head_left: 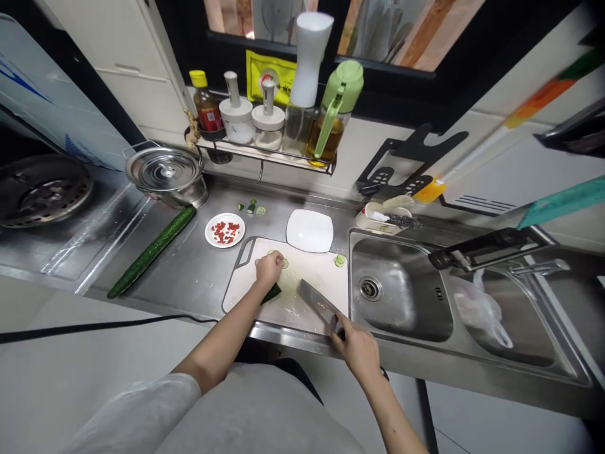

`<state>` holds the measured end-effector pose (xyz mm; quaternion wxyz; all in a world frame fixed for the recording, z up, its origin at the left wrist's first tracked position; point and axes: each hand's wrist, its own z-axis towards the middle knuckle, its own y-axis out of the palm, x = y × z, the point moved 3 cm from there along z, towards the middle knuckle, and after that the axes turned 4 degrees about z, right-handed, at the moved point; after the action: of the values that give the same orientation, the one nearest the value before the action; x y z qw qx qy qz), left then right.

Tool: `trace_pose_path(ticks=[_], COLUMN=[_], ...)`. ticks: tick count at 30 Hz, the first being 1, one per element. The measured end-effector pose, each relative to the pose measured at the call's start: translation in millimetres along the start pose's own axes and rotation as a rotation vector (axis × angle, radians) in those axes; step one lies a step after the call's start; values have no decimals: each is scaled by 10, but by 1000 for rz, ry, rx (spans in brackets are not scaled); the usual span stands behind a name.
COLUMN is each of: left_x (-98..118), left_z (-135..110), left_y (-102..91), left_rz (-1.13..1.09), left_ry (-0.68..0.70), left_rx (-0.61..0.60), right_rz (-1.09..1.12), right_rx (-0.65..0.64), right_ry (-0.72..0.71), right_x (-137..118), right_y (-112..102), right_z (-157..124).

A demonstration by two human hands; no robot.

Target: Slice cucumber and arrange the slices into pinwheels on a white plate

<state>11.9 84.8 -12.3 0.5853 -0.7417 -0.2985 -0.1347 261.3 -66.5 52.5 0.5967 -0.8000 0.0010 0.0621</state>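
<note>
My right hand [358, 347] is wrapped around the handle of a kitchen knife [319, 301]. The knife's broad blade points up and left, over the white cutting board [309, 268]. On the board's left half, my left hand [269, 268] has its fingers closed at a thin cucumber slice [284, 263]. A dark green piece of cucumber [271, 293] lies partly hidden beneath my left wrist. More cucumber slices [339, 260] rest at the board's right edge. Behind the board stands a white square plate [309, 231] with nothing on it.
Left of the board are a white plate [209, 234] of chopped red pieces and a whole cucumber [154, 252]. Cucumber scraps [252, 207] lie behind. A lidded steel pot [165, 173] stands farther left, below a seasoning rack [265, 157]. A sink [401, 290] borders the board's right.
</note>
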Motion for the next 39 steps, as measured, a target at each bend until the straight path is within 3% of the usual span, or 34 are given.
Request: trace_pose_path(ticks=[7,11,18,20,23,27,32,39], left_x=[9,-37,-356,-436,-485,-523,-562,-550], left_z=[82,55,-320,-497,-718,-838,-847,-870], left_y=[14,-35,-201,-226,-224,-162,-75,-64], left_rz=[143,92,-107,-117,-101,-37,-2,19], left_ry=[34,-18,75,143,350,582,626,594], left_rx=[109,153,242,255,242,224,200,190], right_rz=[83,124,226,210,182,141,104,132], right_rx=[-5,-72,-199,-219,-230,-259,-343,-331], right_ry=[30,130,226,211,161,39,-60,-135], right_x=[-27,-75,-186,-224,-323,-542,-777,-875], right_y=[5,15,64,63,25,-84,-183,-138], right_z=[19,43,132,160,196,234,256,221])
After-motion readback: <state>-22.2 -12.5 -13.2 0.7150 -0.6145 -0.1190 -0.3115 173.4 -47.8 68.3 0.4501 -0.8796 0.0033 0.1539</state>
